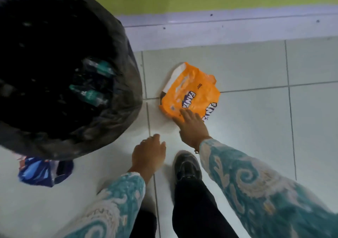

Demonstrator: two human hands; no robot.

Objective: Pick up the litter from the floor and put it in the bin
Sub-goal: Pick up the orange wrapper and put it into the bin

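Note:
An orange Fanta wrapper (190, 89) lies flat on the pale tiled floor, right of the bin. My right hand (192, 126) reaches down onto its near edge, fingers spread and touching the plastic, without a closed grip. My left hand (149, 152) hangs lower and to the left, fingers loosely curled, holding nothing. The bin (126, 69) is large, lined with a black bag, and fills the upper left; several plastic bottles with green labels (87, 93) lie inside it.
A blue and white wrapper (39, 172) lies on the floor at the bin's near side. My black shoe (186, 164) stands just below the orange wrapper. A white skirting and a green-striped wall (201, 1) run along the far edge of the floor.

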